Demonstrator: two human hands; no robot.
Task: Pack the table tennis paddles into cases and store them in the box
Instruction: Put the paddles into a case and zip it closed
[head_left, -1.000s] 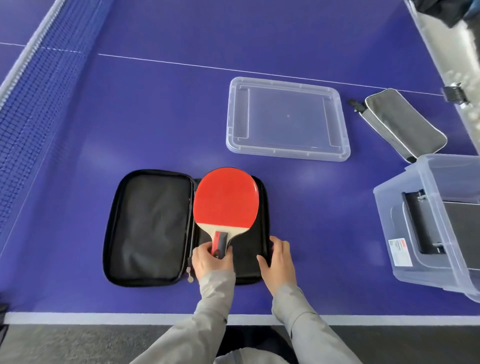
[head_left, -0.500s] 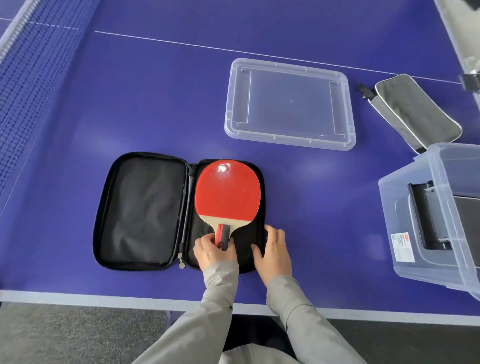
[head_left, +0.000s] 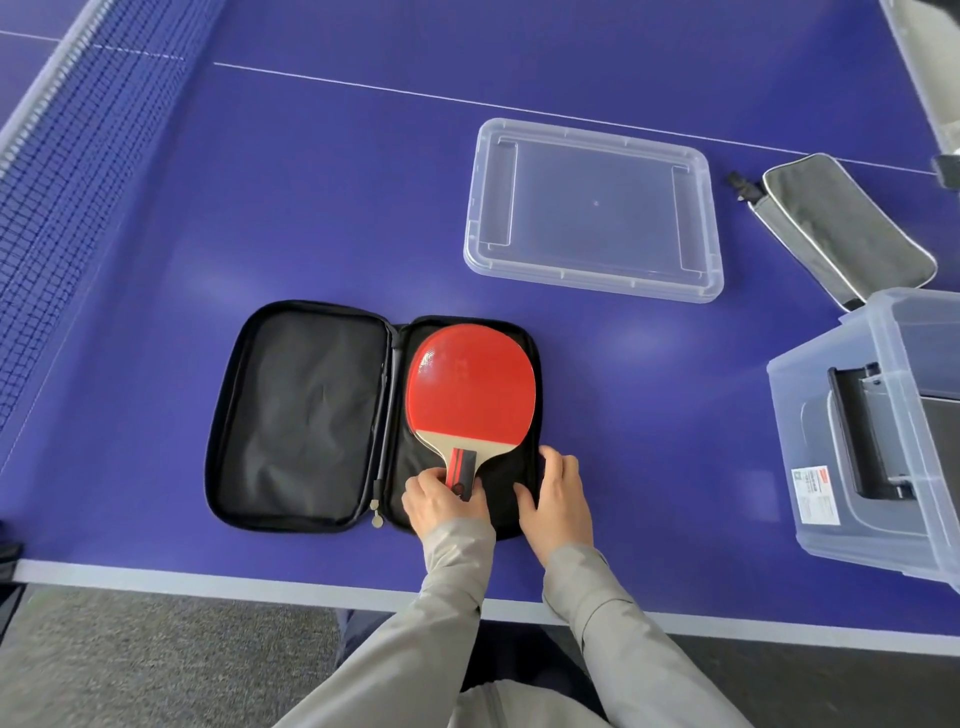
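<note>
Obs: black case (head_left: 374, 415) lies opened flat near the front edge of the table (head_left: 156, 234), two halves side by side, hinge running front to back. Red paddle (head_left: 470, 387) lies face up in the right half, blade toward the far side, handle toward the front edge.

Hands: left hand (head_left: 441, 501) grips the paddle handle, fingers curled round it. Right hand (head_left: 556, 493) rests on the front right corner of the case, fingers loosely bent over the rim, holding that half down; I cannot tell whether they pinch the edge.

Step in hand (judged): seating the paddle in the right half before closing.

Notes for doing it well:
- Blade edge sits close to the right and far rims. Centre it so no rubber overhangs the zip track.
- Lay the handle flat and fully inside the front rim before letting go.
- Keep the right hand steadying the case, since the soft shell may slide on the smooth table.
- Zip pulls (head_left: 375, 512) hang at the front end of the hinge; fold the left half over first, then run the zip round.

Elsewhere: clear box (head_left: 883, 441) at the right edge, something dark already inside it. Its lid (head_left: 592, 208) lies apart, further back. Grey case (head_left: 841, 234) lies toward the far right corner.
</note>
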